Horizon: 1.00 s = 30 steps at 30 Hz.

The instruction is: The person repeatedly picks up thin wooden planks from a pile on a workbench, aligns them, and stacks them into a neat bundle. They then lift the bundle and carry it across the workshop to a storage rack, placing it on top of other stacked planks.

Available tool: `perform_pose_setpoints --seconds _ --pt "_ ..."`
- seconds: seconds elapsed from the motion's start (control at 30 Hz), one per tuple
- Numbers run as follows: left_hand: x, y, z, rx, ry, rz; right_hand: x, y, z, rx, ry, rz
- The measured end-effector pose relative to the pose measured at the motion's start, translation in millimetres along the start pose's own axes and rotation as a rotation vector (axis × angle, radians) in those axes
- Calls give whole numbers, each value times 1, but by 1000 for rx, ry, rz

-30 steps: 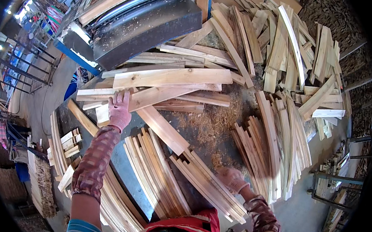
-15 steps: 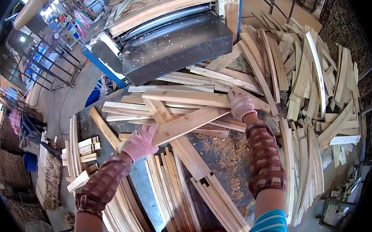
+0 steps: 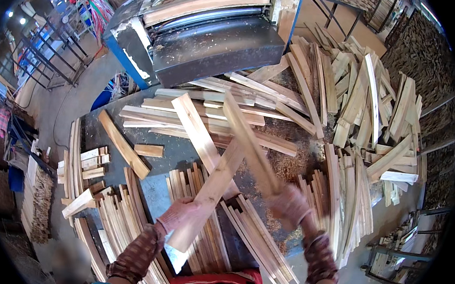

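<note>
My gloved left hand (image 3: pixel 179 215) grips a flat wooden board (image 3: pixel 210 193), which slants up and away to the right. In my gloved right hand (image 3: pixel 289 205), somewhat blurred, is the near end of a second wooden board (image 3: pixel 249 141), leaning up and to the left. The upper parts of the two cross in view; whether they touch I cannot tell. Behind them a third wooden board (image 3: pixel 194 124) lies diagonally over the loose boards on the dark table (image 3: pixel 170 162).
A planer-like machine (image 3: pixel 218 51) with a dark metal bed stands at the far side. Scrap wood (image 3: pixel 368 94) is heaped at the far right. Neat rows of strips (image 3: pixel 257 239) lie near me, with sawdust (image 3: pixel 284 167) beside them. A short block (image 3: pixel 149 150) sits at the left.
Both hands have come nearer to me. The right-hand board has swung from nearly level to steeply slanted; the left-hand board has also turned steeper.
</note>
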State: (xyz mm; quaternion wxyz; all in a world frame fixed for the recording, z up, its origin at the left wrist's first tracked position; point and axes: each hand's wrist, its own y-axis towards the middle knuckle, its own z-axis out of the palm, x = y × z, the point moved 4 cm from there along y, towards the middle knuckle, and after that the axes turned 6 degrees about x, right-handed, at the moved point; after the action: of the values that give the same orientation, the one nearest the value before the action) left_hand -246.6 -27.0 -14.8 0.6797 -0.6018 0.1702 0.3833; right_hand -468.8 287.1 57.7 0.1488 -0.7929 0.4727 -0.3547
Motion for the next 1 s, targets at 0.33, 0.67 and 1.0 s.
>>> perform_pose_setpoints --seconds 0.33,0.67,1.0 --pt "-9 -23 104 367 -537 187 104 -95 90 122 1557 -138" --pt "22 -24 130 313 -289 168 159 -147 119 -111 861 -267" --pt "65 -36 59 -8 426 1409 95 -154 99 -201 1315 -338"
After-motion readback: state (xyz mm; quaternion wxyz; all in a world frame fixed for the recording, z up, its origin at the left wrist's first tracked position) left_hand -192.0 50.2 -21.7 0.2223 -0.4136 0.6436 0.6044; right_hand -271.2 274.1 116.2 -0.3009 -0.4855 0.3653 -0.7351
